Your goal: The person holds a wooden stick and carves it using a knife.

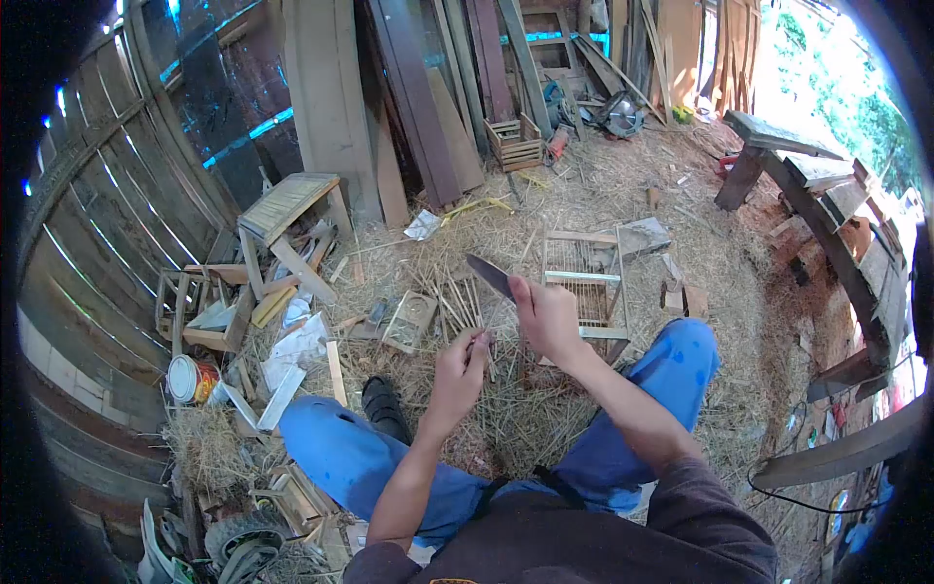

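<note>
In my right hand (pixel 547 319) is a knife (pixel 491 276), its broad dark blade pointing up and to the left. My left hand (pixel 459 372) is closed in a pinch just below and left of it; what sits between the fingertips is too small to make out. Thin wooden sticks (pixel 455 304) lie on the ground beyond my left hand. Behind my right hand stands a slatted wooden frame (pixel 584 277) with thin bars. A small wooden box-like piece (pixel 411 321) lies left of the sticks.
Straw and shavings cover the ground between my knees. A small wooden stool (pixel 289 206), scrap wood and a paint can (pixel 192 378) are on the left. At the back are leaning planks (pixel 413 97), a slatted crate (pixel 516 143) and a circular saw (pixel 620 115). A rough bench (pixel 827 209) stands right.
</note>
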A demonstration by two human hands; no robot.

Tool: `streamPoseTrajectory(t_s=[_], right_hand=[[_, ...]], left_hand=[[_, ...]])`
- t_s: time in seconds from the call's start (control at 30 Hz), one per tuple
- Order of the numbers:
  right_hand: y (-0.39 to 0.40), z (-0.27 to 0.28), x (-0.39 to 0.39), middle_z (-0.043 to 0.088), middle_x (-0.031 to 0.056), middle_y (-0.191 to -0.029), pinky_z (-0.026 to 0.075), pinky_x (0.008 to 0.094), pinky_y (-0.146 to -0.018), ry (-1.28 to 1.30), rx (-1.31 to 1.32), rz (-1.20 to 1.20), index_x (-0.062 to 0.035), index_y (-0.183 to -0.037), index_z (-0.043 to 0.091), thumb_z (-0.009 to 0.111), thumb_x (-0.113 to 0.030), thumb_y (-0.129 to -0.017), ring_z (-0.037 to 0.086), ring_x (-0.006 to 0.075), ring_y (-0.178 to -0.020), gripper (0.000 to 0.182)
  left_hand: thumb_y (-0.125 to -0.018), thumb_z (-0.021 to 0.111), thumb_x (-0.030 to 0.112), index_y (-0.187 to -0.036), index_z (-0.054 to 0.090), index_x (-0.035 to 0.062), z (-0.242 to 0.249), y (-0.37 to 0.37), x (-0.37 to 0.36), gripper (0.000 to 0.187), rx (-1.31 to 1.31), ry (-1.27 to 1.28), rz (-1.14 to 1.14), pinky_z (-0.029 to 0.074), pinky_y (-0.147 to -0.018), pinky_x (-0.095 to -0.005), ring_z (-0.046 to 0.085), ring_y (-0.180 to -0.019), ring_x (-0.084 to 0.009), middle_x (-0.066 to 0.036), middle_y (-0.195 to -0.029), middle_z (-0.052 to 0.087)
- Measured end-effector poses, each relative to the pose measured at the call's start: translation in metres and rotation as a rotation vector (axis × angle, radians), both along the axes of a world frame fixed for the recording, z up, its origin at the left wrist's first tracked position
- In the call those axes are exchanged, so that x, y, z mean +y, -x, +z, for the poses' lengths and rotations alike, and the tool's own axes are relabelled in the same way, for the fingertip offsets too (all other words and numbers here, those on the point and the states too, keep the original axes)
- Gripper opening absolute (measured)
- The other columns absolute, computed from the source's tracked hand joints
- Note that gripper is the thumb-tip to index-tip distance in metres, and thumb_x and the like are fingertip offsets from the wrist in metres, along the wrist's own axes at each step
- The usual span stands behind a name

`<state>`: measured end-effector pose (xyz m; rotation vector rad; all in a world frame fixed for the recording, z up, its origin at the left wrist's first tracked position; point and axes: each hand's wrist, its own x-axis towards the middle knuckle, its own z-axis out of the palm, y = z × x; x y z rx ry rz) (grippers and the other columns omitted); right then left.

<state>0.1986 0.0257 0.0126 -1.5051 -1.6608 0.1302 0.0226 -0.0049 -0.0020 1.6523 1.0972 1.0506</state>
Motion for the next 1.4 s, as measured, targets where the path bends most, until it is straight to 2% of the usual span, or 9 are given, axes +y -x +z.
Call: streamPoseTrajectory(t_s=[0.27,0.37,0.57,0.7,0.83,0.97,1.07,1.23,1.4], right_hand=[[0.007,-0.016,-0.002,0.060,0.0135,-0.056,0.047,0.0434,-0.044,-0.154,-0.033,0.097,-0.0123,-0.081,0.069,0.050,-0.035,-0.101,0.061,0.0341,-0.048,0.036],[-0.005,-0.016,0.006,0.060,0.0150,-0.057,0.046,0.0450,-0.044,-0.077,-0.094,-0.074,-0.0119,-0.080,0.069,0.050,-0.037,-0.101,0.061,0.0353,-0.049,0.038],[0.007,-0.026,-0.007,0.060,0.0169,-0.058,0.048,0.0467,-0.048,-0.055,-0.123,0.102,-0.0142,-0.091,0.071,0.050,-0.037,-0.101,0.062,0.0365,-0.052,0.033],[-0.005,-0.011,-0.006,0.062,0.0163,-0.061,0.050,0.0451,-0.050,-0.059,-0.075,-0.025,-0.0180,-0.103,0.073,0.051,-0.035,-0.101,0.063,0.0356,-0.055,0.028],[0.006,-0.019,-0.024,0.062,0.0157,-0.061,0.049,0.0444,-0.050,0.059,-0.143,0.129,-0.0166,-0.095,0.073,0.048,-0.037,-0.102,0.064,0.0349,-0.056,0.032],[-0.006,-0.013,0.001,0.061,0.0173,-0.060,0.049,0.0462,-0.050,-0.047,-0.066,-0.032,-0.0141,-0.088,0.071,0.047,-0.038,-0.102,0.063,0.0375,-0.056,0.036],[0.004,-0.026,-0.017,0.061,0.0174,-0.059,0.048,0.0468,-0.049,0.033,-0.154,0.037,-0.0112,-0.084,0.069,0.048,-0.038,-0.102,0.062,0.0379,-0.055,0.039],[-0.002,-0.002,-0.004,0.061,0.0180,-0.060,0.048,0.0484,-0.050,0.064,0.046,0.016,-0.0112,-0.082,0.068,0.047,-0.040,-0.102,0.062,0.0383,-0.054,0.041],[0.007,-0.008,-0.022,0.062,0.0193,-0.063,0.049,0.0472,-0.051,0.097,-0.161,0.116,-0.0088,-0.088,0.071,0.044,-0.037,-0.103,0.063,0.0393,-0.057,0.042]], left_hand=[[-0.103,0.051,0.026,-0.103,0.060,0.0000,-0.016,0.000,0.005,0.028,-0.035,0.040,-0.002,0.039,-0.057,-0.0304,0.045,-0.062,-0.0104,-0.001,-0.069,0.052],[-0.103,0.050,0.028,-0.104,0.060,-0.0002,-0.003,0.000,0.002,0.030,0.060,0.009,-0.006,0.042,-0.062,-0.0305,0.049,-0.066,-0.0111,-0.005,-0.075,0.058],[-0.104,0.047,0.028,-0.110,0.061,0.0005,0.001,-0.001,0.000,0.031,0.069,0.022,0.012,0.046,-0.071,-0.0314,0.057,-0.075,-0.0143,-0.008,-0.085,0.065],[-0.104,0.047,0.026,-0.112,0.062,0.0013,-0.003,0.002,0.003,0.030,0.095,-0.004,-0.028,0.044,-0.067,-0.0312,0.054,-0.070,-0.0129,-0.007,-0.081,0.062],[-0.104,0.045,0.024,-0.112,0.062,0.0015,-0.001,0.000,0.001,0.029,0.063,0.007,-0.048,0.042,-0.063,-0.0314,0.051,-0.066,-0.0122,-0.006,-0.077,0.059],[-0.104,0.045,0.024,-0.112,0.063,0.0012,0.010,0.002,-0.001,0.030,0.107,0.059,-0.037,0.042,-0.065,-0.0309,0.051,-0.068,-0.0122,-0.006,-0.077,0.058],[-0.103,0.047,0.020,-0.112,0.062,0.0006,-0.012,-0.002,0.005,0.026,0.012,-0.143,-0.016,0.035,-0.052,-0.0310,0.041,-0.055,-0.0098,-0.004,-0.062,0.044],[-0.103,0.048,0.020,-0.111,0.062,0.0007,-0.005,0.003,0.005,0.025,0.030,-0.108,-0.027,0.037,-0.055,-0.0315,0.044,-0.057,-0.0113,-0.007,-0.064,0.050],[-0.103,0.048,0.022,-0.110,0.061,-0.0002,-0.007,-0.002,0.002,0.026,0.026,-0.089,-0.033,0.042,-0.062,-0.0324,0.049,-0.063,-0.0138,-0.010,-0.073,0.057]])
